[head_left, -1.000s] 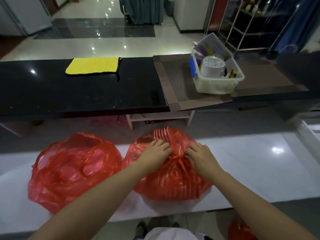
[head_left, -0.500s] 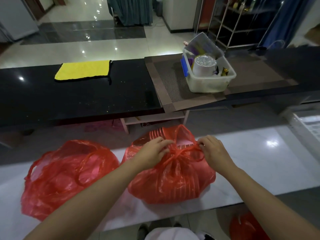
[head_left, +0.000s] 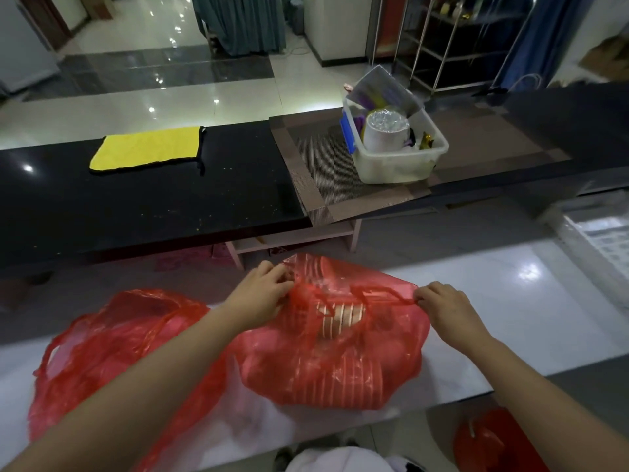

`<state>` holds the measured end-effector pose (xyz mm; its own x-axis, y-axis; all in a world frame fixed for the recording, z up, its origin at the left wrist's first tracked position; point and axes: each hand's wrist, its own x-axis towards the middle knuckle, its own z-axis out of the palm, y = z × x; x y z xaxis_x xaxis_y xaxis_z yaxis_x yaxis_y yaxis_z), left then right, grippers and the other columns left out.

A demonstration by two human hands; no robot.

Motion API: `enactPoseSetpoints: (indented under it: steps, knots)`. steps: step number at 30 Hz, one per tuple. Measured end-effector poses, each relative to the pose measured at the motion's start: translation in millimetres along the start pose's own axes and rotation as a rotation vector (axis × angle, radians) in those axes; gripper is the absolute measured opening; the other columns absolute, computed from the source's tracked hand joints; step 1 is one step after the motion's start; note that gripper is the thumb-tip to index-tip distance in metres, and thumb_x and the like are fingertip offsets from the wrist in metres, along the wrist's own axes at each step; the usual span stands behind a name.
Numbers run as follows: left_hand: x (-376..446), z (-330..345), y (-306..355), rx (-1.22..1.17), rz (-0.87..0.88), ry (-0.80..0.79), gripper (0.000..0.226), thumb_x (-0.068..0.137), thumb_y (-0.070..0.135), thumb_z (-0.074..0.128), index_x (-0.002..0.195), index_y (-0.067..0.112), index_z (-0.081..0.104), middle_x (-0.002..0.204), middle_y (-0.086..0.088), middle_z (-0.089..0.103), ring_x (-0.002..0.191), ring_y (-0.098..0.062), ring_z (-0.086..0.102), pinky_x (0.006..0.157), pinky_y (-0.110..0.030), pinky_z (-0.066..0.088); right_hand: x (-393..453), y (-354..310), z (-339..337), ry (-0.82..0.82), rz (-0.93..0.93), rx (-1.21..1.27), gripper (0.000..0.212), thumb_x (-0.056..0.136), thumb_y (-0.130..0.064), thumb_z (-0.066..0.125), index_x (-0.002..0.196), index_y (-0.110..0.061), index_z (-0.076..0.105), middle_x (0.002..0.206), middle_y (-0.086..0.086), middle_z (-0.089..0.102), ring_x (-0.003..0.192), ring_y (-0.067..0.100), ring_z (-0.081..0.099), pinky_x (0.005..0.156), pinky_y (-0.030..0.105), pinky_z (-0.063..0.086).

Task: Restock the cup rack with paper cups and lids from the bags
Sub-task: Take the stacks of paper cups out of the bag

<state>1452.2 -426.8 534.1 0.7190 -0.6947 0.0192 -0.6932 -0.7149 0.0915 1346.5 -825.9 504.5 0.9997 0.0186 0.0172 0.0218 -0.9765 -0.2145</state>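
Sitting on the white marble desk (head_left: 510, 321): a red see-through plastic bag (head_left: 333, 362) with striped paper cups (head_left: 340, 318) showing at its top. Left hand (head_left: 263, 292) pinching the bag's left edge, right hand (head_left: 446, 306) pinching a stretched red handle (head_left: 388, 296), fingers curled tight. Just beside, on the left, a second crinkly red plastic bag (head_left: 112, 356).
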Motion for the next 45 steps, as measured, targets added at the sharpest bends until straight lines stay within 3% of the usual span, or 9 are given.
enactPoseSetpoints:
  steps: [6,9,11,15,26,32,38,41,45]
  knots:
    - [4,-23,28,-0.451,-0.343,0.251,0.039,0.086,0.008,0.052,0.124,0.016,0.056,0.119,0.001,0.056,0.114,-0.021,0.047,0.099,-0.042,0.048,1,-53,-20,0.399,-0.143,0.219,0.031,0.083,-0.002,0.057,0.112,-0.009,0.066,0.111,0.005,0.064,0.104,0.026,0.060,0.091,0.038,0.046]
    - [1,-31,48,-0.357,0.063,0.497,0.052,0.079,0.008,0.055,0.131,0.008,0.055,0.135,-0.010,0.055,0.129,-0.029,0.048,0.111,-0.044,0.041,1,-92,-39,0.421,-0.440,0.256,0.033,0.082,-0.008,0.053,0.110,-0.005,0.070,0.116,0.007,0.066,0.110,0.022,0.059,0.098,0.036,0.045]
    - [5,-32,65,-0.295,0.248,0.386,0.060,0.088,0.023,0.058,0.145,0.015,0.043,0.153,-0.010,0.042,0.145,-0.030,0.036,0.119,-0.045,0.031,4,-106,-43,0.185,-0.470,0.236,0.040,0.084,-0.019,0.052,0.120,-0.011,0.068,0.126,0.003,0.064,0.118,0.019,0.056,0.103,0.037,0.045]
    - [17,-14,71,-0.004,0.101,0.076,0.084,0.094,0.061,0.051,0.161,0.038,0.005,0.170,-0.009,-0.007,0.156,-0.034,-0.010,0.123,-0.058,0.015,5,-111,-40,-0.211,-0.457,0.157,0.054,0.085,-0.038,0.043,0.136,-0.029,0.057,0.133,-0.012,0.057,0.122,0.008,0.049,0.106,0.031,0.042]
    - [-1,-9,45,0.260,-0.024,-0.011,0.049,0.065,0.022,0.074,0.113,0.030,0.067,0.167,-0.015,0.014,0.154,-0.043,0.002,0.119,-0.069,0.006,-20,-90,-27,-0.321,-0.409,0.136,0.044,0.097,-0.045,0.032,0.069,-0.020,0.054,0.067,-0.003,0.055,0.064,0.014,0.049,0.072,0.034,0.042]
    - [-31,-17,26,0.335,-0.365,-0.308,0.070,0.088,0.038,0.058,0.154,0.036,0.034,0.166,-0.010,-0.026,0.147,-0.043,-0.031,0.113,-0.067,-0.021,-26,-76,-16,-0.500,-0.121,-0.054,0.042,0.099,-0.040,0.037,0.072,-0.014,0.055,0.074,0.001,0.062,0.065,0.016,0.053,0.064,0.036,0.042]
    - [-50,-40,24,0.078,-0.543,-0.548,0.071,0.089,0.051,0.051,0.154,0.047,0.024,0.163,-0.011,-0.032,0.147,-0.044,-0.031,0.119,-0.064,-0.011,-19,-86,-13,-0.120,-0.178,-0.060,0.024,0.093,-0.038,0.048,0.080,-0.024,0.062,0.088,-0.010,0.061,0.078,0.012,0.058,0.061,0.027,0.040]
    - [-52,-66,31,-0.161,-0.586,-0.367,0.051,0.090,0.055,0.054,0.139,0.045,0.051,0.169,-0.010,-0.013,0.153,-0.038,-0.018,0.124,-0.059,0.005,-8,-96,-11,0.028,-0.227,0.032,0.026,0.091,-0.037,0.045,0.083,-0.022,0.065,0.086,-0.009,0.060,0.079,0.013,0.057,0.065,0.030,0.049]
    - [-53,-82,59,-0.066,-0.308,0.460,0.019,0.088,0.029,0.061,0.090,0.012,0.070,0.129,-0.016,0.055,0.125,-0.039,0.042,0.098,-0.048,0.046,4,-113,-10,0.011,-0.297,0.053,0.022,0.090,-0.029,0.056,0.101,-0.018,0.072,0.104,-0.005,0.067,0.094,0.018,0.063,0.078,0.035,0.054]
